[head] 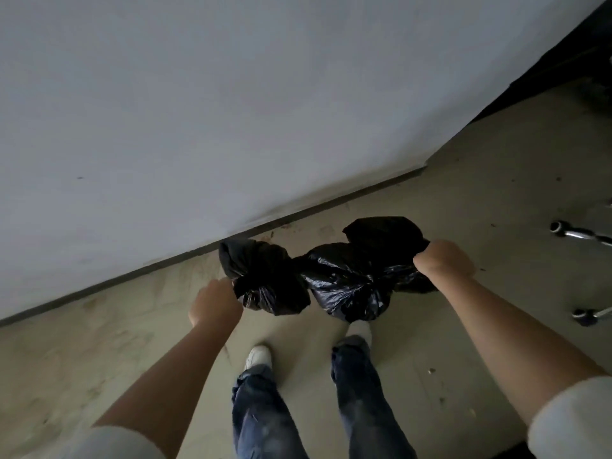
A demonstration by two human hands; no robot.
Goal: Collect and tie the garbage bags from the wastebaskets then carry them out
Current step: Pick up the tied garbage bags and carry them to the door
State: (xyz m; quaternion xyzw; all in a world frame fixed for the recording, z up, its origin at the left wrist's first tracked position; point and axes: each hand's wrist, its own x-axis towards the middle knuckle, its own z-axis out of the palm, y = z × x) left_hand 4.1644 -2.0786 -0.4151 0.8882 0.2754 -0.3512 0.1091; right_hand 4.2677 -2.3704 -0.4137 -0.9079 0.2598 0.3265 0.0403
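Two black garbage bags hang in front of me above the floor. My left hand (214, 301) grips the smaller left bag (265, 279) by its gathered top. My right hand (445, 258) grips the larger right bag (357, 279), whose loose plastic bunches up behind it. The two bags touch each other in the middle. My fingers are curled away from the camera, so the knots are hidden. My legs in jeans and white shoes stand below the bags.
A white wall (198, 111) with a dark baseboard (165, 265) runs diagonally close ahead. The beige floor (480, 193) opens to the right past the wall's corner. Chrome chair legs with casters (559, 226) stand at the right edge. A dark area lies at top right.
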